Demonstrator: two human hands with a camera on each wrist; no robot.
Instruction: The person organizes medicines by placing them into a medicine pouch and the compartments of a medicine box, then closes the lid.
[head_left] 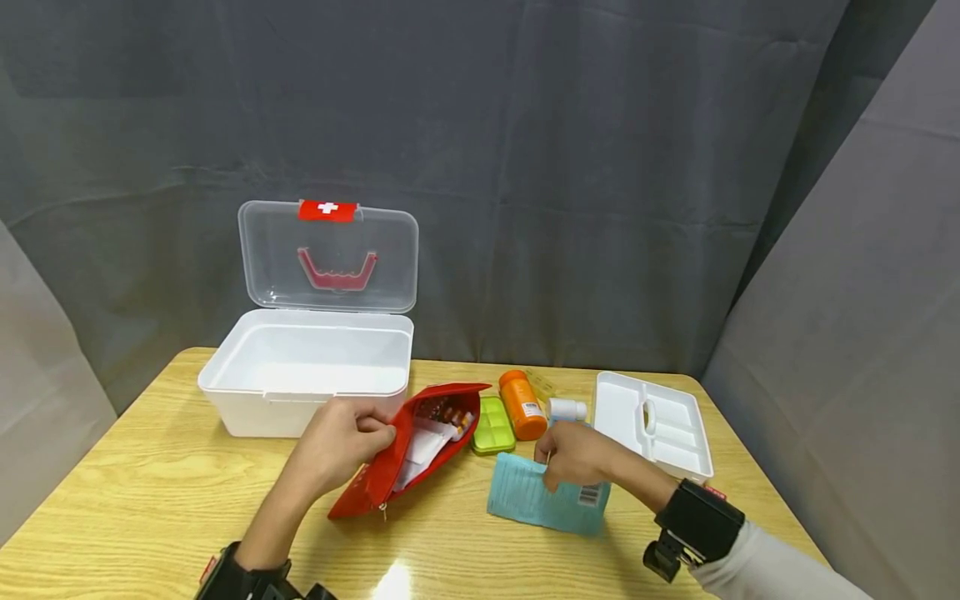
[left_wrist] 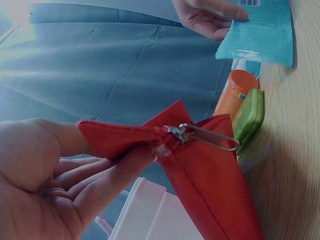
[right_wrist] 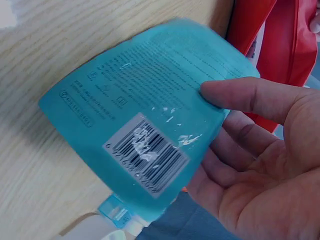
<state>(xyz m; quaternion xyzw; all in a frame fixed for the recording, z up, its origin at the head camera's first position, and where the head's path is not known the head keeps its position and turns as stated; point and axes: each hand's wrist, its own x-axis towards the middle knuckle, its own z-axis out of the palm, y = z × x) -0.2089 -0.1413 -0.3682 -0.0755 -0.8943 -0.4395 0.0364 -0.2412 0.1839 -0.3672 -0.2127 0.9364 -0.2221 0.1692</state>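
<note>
My left hand (head_left: 352, 437) pinches the upper edge of an unzipped red pouch (head_left: 408, 454) and holds its mouth apart; white packets and small items show inside. In the left wrist view the pouch (left_wrist: 210, 180) shows its zipper pull (left_wrist: 205, 136). My right hand (head_left: 570, 454) grips a flat teal packet (head_left: 543, 498) with a barcode label, its lower edge on the table. In the right wrist view the thumb (right_wrist: 240, 95) lies on the packet (right_wrist: 145, 125).
A white first-aid box (head_left: 307, 371) stands with its clear lid (head_left: 330, 254) up at the back left. A green pill case (head_left: 493, 427), an orange bottle (head_left: 522, 404), a small white bottle (head_left: 567, 408) and a white tray insert (head_left: 652, 423) lie behind the hands on the wooden table (head_left: 150, 492).
</note>
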